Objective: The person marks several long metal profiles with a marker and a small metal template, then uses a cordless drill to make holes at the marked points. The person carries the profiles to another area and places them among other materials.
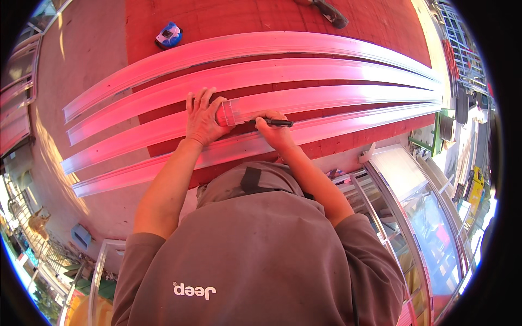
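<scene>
Several long, pale metal profiles [261, 41] lie side by side on a red surface, reflecting pink light. My left hand [204, 119] rests on one of the nearer profiles with its upper fingers spread. Its thumb side holds a small red-and-clear, block-like tool [231, 112] flat against the metal; the exact kind I cannot make out. Just right of that tool, my right hand [276, 132] grips a black marker pen [279, 123] in a writing hold. The pen points left toward the tool's edge, and its tip is too small to tell whether it touches metal.
A blue-and-white tape measure [169, 35] lies beyond the farthest profile. A dark, long-handled tool [331, 13] sits at the far edge of the red surface [370, 19]. Framed glass panels [429, 217] stand close by on the right. A metal frame [98, 271] is at lower left.
</scene>
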### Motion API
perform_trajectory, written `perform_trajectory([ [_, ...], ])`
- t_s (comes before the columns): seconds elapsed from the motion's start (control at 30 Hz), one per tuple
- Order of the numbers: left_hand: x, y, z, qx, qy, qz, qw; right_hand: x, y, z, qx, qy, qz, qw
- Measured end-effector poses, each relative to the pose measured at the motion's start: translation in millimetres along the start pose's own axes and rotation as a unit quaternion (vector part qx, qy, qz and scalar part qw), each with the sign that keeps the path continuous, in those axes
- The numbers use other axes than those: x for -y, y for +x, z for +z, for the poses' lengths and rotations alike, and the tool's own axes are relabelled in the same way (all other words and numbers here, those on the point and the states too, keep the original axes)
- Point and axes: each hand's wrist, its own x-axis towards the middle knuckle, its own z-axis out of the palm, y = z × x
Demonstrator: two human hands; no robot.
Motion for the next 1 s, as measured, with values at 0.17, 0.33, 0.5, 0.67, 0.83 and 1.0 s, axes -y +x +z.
perform_trajectory([
  [0.17,0,1,0,0.010,0.004,-0.002,1.000,-12,4,-3,-0.058,0.135,0.054,0.988],
  [0.33,1,0,-1,0.005,-0.001,0.000,1.000,10,13,-12,-0.107,0.178,0.046,0.977],
  [0.5,1,1,-2,0.009,0.000,-0.004,1.000,13,21,-16,-0.064,0.190,0.052,0.978],
  [0.67,3,1,-2,0.006,-0.008,0.000,1.000,2,29,-7,-0.028,0.152,0.032,0.987],
  [0.83,5,0,-1,0.009,-0.016,-0.002,1.000,0,38,10,-0.016,0.131,0.039,0.991],
  [1.0,4,-1,-1,0.003,-0.025,-0.007,1.000,3,40,14,-0.007,0.120,0.061,0.991],
])
